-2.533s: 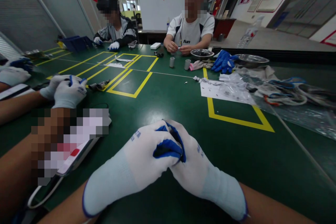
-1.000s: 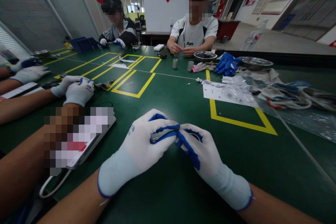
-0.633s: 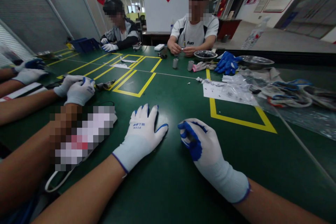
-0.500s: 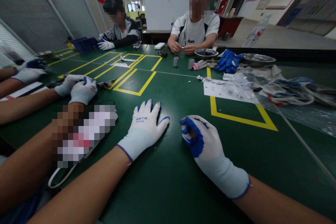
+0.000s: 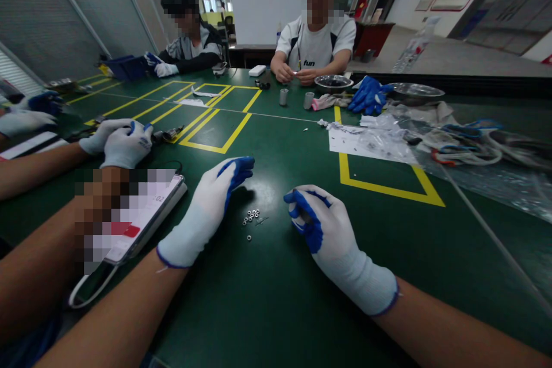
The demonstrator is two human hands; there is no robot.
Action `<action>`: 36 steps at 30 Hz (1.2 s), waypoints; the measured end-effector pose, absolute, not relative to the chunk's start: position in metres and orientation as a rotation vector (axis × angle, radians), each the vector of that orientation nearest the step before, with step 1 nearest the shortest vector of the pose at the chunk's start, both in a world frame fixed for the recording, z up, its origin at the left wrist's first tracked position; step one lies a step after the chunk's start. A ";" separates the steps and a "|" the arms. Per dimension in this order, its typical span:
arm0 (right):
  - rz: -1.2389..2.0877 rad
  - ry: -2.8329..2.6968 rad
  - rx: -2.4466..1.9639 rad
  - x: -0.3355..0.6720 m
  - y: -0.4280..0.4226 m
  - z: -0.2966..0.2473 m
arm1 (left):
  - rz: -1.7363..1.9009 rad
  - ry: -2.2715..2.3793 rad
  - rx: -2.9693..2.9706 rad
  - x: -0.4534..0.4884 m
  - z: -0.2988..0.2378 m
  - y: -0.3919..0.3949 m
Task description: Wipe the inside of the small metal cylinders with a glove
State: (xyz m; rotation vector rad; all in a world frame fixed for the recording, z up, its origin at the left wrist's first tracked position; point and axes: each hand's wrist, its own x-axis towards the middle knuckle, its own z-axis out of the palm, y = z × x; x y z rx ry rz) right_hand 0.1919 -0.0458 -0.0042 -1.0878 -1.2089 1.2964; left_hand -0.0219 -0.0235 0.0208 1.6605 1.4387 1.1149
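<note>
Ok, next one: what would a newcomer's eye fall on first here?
Low centre, gloved white with blue palms: left hand open on its edge, right hand curled. Between them a cluster of small silver rings lies on the green table. Farther right, a yellow tape box and, beyond it, a heap of blue gloves.

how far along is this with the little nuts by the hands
Done: a cluster of small metal nuts lies loose on the green table. In hand: nothing visible; the left hand is open beside them, the right hand curled shut, contents hidden. Left: all the nuts, none picked up.
</note>
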 end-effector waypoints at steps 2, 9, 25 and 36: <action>1.312 -1.162 -1.074 0.187 -0.047 -0.006 | 1.177 1.384 1.605 -0.013 0.028 -0.030; 1.409 -1.162 -0.973 0.183 -0.050 -0.002 | 1.027 1.082 1.952 0.002 0.037 -0.051; 1.402 -1.330 -0.960 0.186 -0.052 0.006 | 0.825 1.121 1.807 -0.002 0.045 -0.049; 1.365 -1.417 -0.941 0.189 -0.052 0.003 | 0.879 1.132 1.893 -0.004 0.044 -0.047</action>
